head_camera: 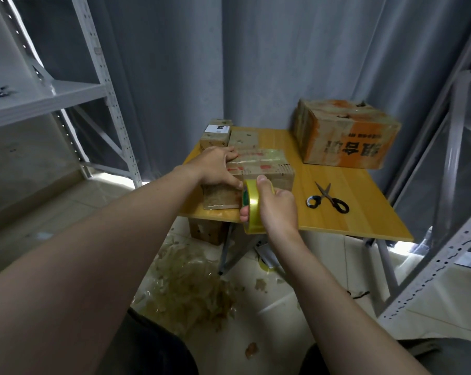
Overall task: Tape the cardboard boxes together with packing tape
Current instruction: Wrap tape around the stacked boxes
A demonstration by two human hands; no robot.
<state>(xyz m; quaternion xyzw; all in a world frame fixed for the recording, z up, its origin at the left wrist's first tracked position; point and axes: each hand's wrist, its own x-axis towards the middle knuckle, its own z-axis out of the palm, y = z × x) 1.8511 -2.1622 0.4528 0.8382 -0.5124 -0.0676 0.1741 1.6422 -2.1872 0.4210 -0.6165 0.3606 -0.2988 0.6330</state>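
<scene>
**Tape roll gripped at the boxes' near face**

The right hand curls round the yellow tape roll, held against the near face of the cardboard boxes. The left hand presses flat on top of them. Scissors lie to their right.

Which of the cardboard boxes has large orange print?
The big box at the far right of the table; the rest are smaller and show no orange.
</scene>
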